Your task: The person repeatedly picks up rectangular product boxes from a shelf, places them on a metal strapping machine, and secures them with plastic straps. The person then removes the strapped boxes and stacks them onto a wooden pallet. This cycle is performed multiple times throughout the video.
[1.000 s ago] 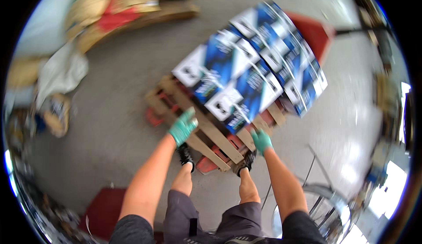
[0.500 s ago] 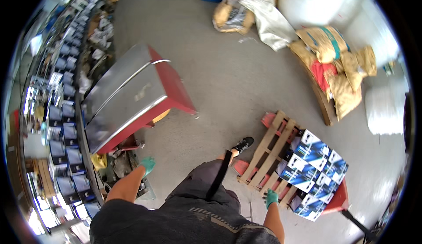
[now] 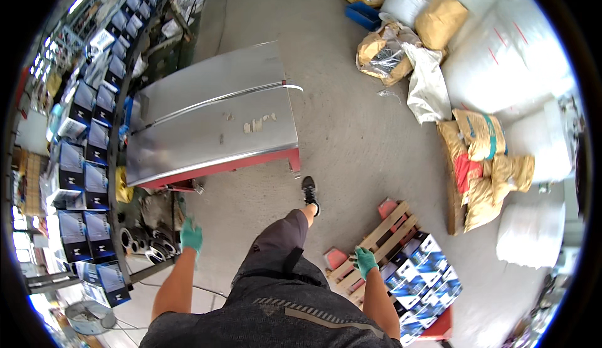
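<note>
My left hand (image 3: 191,236), in a green glove, hangs at my left side with its fingers loosely stretched and nothing in it. It is nearest to the shelf edge and the dark ring-shaped parts (image 3: 149,242) beneath. My right hand (image 3: 364,261), gloved alike, is above the wooden pallet (image 3: 382,242), fingers apart and holding nothing; whether it touches the slats I cannot tell. White and blue printed boxes (image 3: 423,279) sit on that pallet, which rests on red forks of a pallet truck (image 3: 442,326).
A metal-topped table (image 3: 238,119) with red legs stands ahead on the left. A long rack of dark blue boxes (image 3: 84,185) runs along the left. Paper sacks (image 3: 483,185) lie on a pallet at right, near large white wrapped bales (image 3: 508,66). A blue tray (image 3: 362,14) is farther back.
My view has turned and moved forward; a leg has stepped ahead toward the table. The boxed pallet now sits lower in view. Both hands have swung but hold nothing.
</note>
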Action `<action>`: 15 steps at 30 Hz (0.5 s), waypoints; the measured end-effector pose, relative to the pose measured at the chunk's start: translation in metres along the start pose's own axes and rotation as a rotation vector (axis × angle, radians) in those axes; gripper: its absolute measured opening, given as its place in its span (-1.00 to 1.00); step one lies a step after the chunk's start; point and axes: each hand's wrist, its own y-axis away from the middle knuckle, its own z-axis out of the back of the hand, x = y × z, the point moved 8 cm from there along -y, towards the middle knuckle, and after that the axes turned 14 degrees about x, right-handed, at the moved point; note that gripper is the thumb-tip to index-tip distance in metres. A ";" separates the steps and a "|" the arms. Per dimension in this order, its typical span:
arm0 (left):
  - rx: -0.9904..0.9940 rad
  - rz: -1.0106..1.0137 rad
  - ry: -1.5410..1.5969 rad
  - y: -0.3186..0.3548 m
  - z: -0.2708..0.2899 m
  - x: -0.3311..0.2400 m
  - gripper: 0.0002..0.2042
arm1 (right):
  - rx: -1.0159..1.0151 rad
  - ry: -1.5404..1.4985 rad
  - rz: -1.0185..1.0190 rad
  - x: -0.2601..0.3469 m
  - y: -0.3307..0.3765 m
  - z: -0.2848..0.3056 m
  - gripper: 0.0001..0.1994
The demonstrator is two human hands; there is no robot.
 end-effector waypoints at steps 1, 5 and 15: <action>-0.111 -0.144 -0.005 -0.016 0.009 -0.046 -0.44 | -0.001 -0.006 0.022 0.034 -0.003 0.000 -0.68; -0.322 -0.203 -0.076 -0.115 0.045 -0.216 -0.49 | -0.052 0.106 0.037 0.177 -0.014 0.017 -0.67; -0.523 -0.022 -0.038 -0.398 0.096 -0.335 -0.49 | 0.249 0.576 0.384 0.635 -0.144 -0.081 -0.70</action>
